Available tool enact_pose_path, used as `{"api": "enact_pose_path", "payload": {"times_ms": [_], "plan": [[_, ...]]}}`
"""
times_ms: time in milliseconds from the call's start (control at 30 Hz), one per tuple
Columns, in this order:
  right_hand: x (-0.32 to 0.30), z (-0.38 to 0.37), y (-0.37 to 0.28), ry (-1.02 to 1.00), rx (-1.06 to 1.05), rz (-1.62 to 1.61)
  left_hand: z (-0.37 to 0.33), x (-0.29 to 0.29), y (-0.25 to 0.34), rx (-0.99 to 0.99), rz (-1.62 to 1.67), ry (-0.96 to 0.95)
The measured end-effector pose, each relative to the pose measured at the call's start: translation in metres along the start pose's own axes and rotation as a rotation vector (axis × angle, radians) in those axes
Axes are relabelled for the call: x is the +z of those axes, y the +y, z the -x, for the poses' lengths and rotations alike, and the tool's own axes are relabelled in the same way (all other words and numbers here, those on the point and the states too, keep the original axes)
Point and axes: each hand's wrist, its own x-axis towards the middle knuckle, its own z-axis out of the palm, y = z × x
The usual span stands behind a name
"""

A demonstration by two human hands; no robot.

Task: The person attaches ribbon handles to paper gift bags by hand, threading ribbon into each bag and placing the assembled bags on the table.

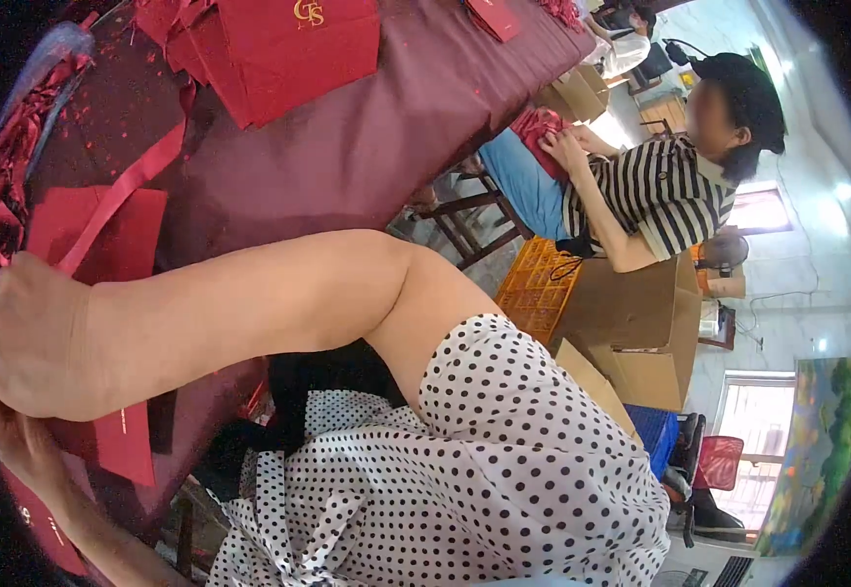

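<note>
My right hand (24, 338) reaches across to the far left edge and is closed on the end of a red ribbon (127, 181) that runs up over the table. Under the ribbon lies a flat red paper bag (117, 230). My left hand (0, 430) sits just below the right hand, pressed against it and mostly hidden by it; its fingers cannot be made out. Another flat red bag with gold print (122, 440) lies beside my left wrist.
A maroon tablecloth (367, 137) covers the table. A stack of red bags (278, 49) lies at the top, and red paper shreds (4, 186) along the left rim. On the right a seated person in a striped shirt (655, 191) handles something red, beside an orange crate (538, 284) and cardboard boxes (641, 333).
</note>
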Motion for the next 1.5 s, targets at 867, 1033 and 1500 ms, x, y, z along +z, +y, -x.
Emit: {"api": "enact_pose_path", "payload": {"times_ms": [867, 1033, 1500], "plan": [[-0.042, 0.008, 0.016, 0.048, 0.126, -0.432, -0.030, 0.013, 0.081, -0.531, 0.415, 0.060], [-0.029, 0.004, 0.009, 0.086, 0.029, -0.366, -0.039, 0.005, 0.075, -0.391, 0.345, -0.184], [-0.044, 0.000, 0.031, 0.000, 0.222, -0.398, -0.062, -0.027, 0.045, 0.285, -0.438, 0.108]]}}
